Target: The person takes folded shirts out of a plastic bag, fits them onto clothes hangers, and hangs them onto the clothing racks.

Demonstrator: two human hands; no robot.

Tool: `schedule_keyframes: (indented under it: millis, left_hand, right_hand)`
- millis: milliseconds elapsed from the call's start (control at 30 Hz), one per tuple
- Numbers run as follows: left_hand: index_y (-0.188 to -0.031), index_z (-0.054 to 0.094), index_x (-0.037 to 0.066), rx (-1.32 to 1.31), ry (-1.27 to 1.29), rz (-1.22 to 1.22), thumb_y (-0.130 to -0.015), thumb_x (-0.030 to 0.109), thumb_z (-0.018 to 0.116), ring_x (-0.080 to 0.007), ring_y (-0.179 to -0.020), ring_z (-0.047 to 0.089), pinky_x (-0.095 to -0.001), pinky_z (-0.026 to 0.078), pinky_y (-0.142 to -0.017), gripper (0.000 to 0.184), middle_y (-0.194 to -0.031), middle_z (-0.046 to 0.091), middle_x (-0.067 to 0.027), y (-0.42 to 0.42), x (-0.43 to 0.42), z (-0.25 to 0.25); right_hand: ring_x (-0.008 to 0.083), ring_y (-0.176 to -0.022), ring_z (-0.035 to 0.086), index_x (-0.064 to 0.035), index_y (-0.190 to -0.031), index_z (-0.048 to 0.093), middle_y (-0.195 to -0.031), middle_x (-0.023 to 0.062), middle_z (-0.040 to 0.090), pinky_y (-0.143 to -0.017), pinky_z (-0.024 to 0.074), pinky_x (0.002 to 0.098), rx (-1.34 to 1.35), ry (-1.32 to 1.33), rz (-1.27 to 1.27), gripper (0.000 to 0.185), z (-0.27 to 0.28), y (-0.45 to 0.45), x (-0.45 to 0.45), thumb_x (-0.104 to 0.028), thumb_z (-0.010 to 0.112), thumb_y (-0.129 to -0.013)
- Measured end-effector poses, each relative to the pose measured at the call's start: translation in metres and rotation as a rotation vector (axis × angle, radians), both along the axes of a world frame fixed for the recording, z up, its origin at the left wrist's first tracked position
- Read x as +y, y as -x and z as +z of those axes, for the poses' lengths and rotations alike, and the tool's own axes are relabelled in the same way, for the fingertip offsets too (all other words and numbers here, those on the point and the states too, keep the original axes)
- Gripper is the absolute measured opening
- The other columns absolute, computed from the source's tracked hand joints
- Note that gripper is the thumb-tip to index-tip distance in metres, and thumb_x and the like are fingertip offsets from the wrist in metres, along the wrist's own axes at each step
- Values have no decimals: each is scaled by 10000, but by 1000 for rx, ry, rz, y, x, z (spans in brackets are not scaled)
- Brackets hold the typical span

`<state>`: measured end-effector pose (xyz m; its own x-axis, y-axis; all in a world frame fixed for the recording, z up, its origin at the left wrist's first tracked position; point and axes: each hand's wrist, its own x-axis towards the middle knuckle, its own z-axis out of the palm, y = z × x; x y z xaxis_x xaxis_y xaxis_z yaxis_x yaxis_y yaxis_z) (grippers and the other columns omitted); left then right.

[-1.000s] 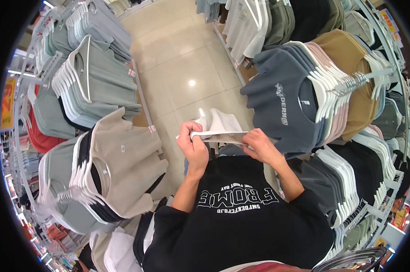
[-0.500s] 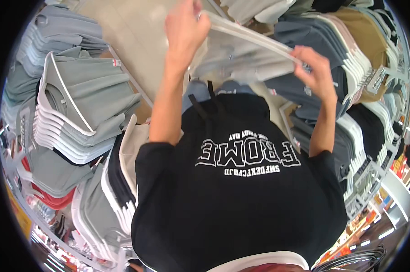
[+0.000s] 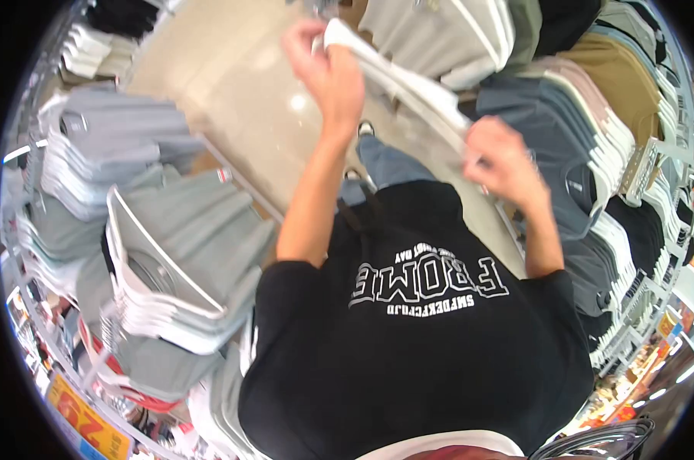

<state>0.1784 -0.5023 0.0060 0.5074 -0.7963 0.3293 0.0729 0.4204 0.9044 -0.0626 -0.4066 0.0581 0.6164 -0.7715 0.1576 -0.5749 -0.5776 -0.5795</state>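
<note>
A white clothes hanger (image 3: 404, 80) is stretched at a slant between my two hands, seen nearly edge-on, with pale fabric along it. My left hand (image 3: 328, 73) is closed at its upper left end, fingers curled. Around the lower right end, the fingers of my right hand (image 3: 504, 161) are closed too; motion blurs this hand. Just past the hanger, a light grey garment (image 3: 431, 38) hangs on the rack at the top. Right of my right hand are dark blue-grey T-shirts (image 3: 539, 115) on white hangers.
Grey-green tops (image 3: 201, 215) on stacked white hangers fill the rack at left, with lilac-grey shirts (image 3: 124, 126) above them. A brown garment (image 3: 619, 69) hangs at far right. A pale shiny floor (image 3: 232, 92) runs between the racks. A yellow price sign (image 3: 86, 422) is at lower left.
The hanger tilts more steeply, and its pale fabric no longer spreads below it. My right hand has moved down and slightly left. The left rack has shifted right and down in view.
</note>
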Motion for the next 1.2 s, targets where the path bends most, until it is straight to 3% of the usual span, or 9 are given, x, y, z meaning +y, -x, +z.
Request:
schedule_keyframes:
  millis: [100, 200, 300, 433, 633, 733, 867, 1033, 1200]
  left_hand:
    - [-1080, 409, 29, 234, -31, -106, -907, -28, 449, -131, -872, 500, -285, 454, -726, 186, -1012, 488, -85, 11, 0, 27]
    - [-1112, 395, 44, 405, -40, -205, -899, -26, 456, -154, -899, 536, -294, 466, -767, 233, -1042, 515, -111, 25, -6, 58]
    - [-1137, 391, 66, 408, -43, -285, -912, 12, 439, -187, -919, 567, -314, 480, -803, 237, -1050, 545, -122, 24, -22, 76]
    - [-1158, 394, 108, 263, -65, -278, -939, 98, 409, -217, -878, 600, -337, 515, -758, 221, -1008, 569, -114, 10, -64, 70]
    - [-1126, 416, 110, 224, -184, -386, -907, 51, 423, -185, -776, 584, -311, 504, -682, 227, -850, 557, -83, 3, -135, 84]
    - [-1112, 437, 92, 160, -170, -555, -896, 23, 427, -157, -766, 566, -283, 483, -664, 227, -848, 554, -75, -2, -175, 80]
    - [-1083, 471, 63, -59, -238, -624, -872, -12, 441, -121, -760, 540, -242, 441, -655, 226, -854, 547, -57, -21, -221, 63]
    - [-1080, 487, 41, -193, -246, -790, -856, -14, 477, -71, -656, 478, -212, 361, -558, 230, -821, 564, -38, -16, -289, 46]
    - [-1109, 484, 19, -318, -315, -865, -815, -17, 468, -80, -613, 472, -225, 345, -527, 297, -779, 589, -61, -1, -315, 32]
  right_hand:
    - [322, -870, 554, -51, -822, 578, -858, 93, 577, -785, 457, 407, 23, -108, 197, 246, -30, -27, -9, -151, 770, -705]
    - [337, -1051, 561, -45, -1040, 598, -1113, 150, 602, -912, 446, 402, -246, 67, -165, 386, -35, -30, -43, -199, 783, -738]
    - [330, -1059, 559, -14, -1069, 568, -1121, 168, 593, -907, 445, 414, -423, 375, -755, 363, -27, -16, -91, -129, 738, -769]
    - [375, -964, 568, 6, -1159, 529, -1083, 194, 589, -850, 452, 415, -192, 472, -1063, 469, -40, 9, -152, -206, 741, -799]
    - [403, -660, 582, -29, -1068, 539, -704, 200, 590, -593, 444, 442, -255, -95, -1089, 279, -78, 18, -178, -215, 645, -890]
    - [397, -593, 558, -47, -966, 561, -614, 185, 545, -529, 417, 432, -295, -6, -1055, 152, -92, 8, -170, -184, 602, -916]
    - [397, -607, 561, -52, -897, 592, -648, 187, 553, -528, 424, 408, -195, 137, -1262, 101, -50, -11, -143, -151, 612, -891]
    - [372, -548, 557, -76, -777, 601, -580, 155, 533, -496, 420, 417, -157, 64, -1425, 202, -3, -46, -79, -242, 711, -810]
    - [263, -438, 519, -67, -686, 619, -516, 98, 519, -443, 391, 338, -170, 71, -1435, 227, 33, -79, -46, -215, 783, -737]
